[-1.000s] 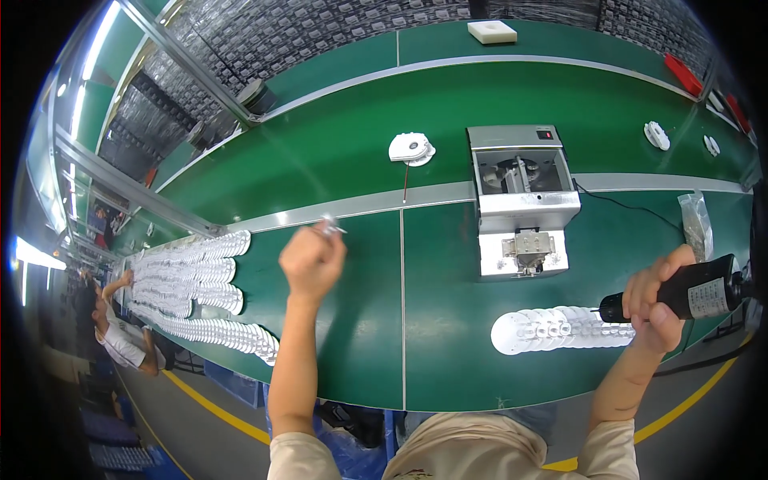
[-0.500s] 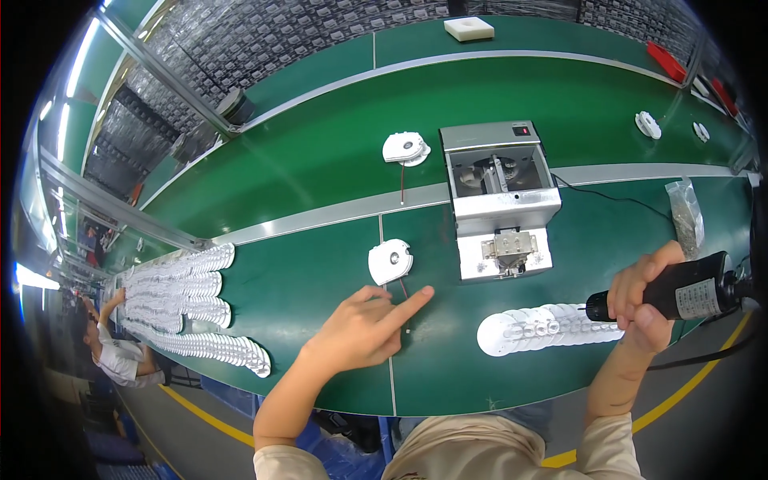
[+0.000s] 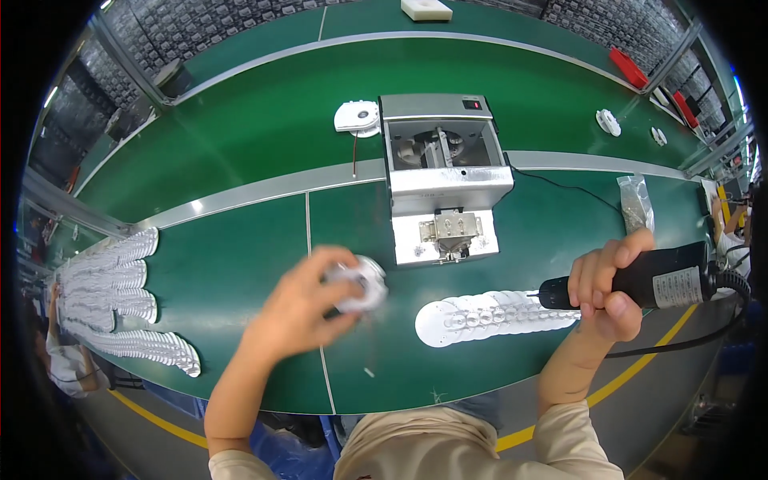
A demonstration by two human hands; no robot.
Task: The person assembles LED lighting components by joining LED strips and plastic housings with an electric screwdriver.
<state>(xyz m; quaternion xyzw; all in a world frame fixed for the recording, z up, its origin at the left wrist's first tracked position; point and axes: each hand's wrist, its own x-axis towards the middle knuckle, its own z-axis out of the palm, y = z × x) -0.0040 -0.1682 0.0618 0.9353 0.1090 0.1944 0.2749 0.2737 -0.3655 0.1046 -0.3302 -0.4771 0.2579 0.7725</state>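
My left hand, a little smeared by motion, has its fingers and thumb closed round a small white round plastic housing over the table's middle. Part of the housing is hidden behind the fingers, and a short wire end shows below it. In my right hand is a black electric screwdriver, held level with its tip to the left. Under that tip lies a row of overlapping white discs. Behind the row stands a silver screw feeder.
Another white housing with a hanging wire sits left of the feeder. Long stacked rows of white discs cover the left end. A clear bag lies at right. Two white parts and a red tool are farther back.
My left hand has gone from pointing beside the white housing to gripping it, and the housing is now turned. My right hand keeps the screwdriver. The whole view has shifted to the right.
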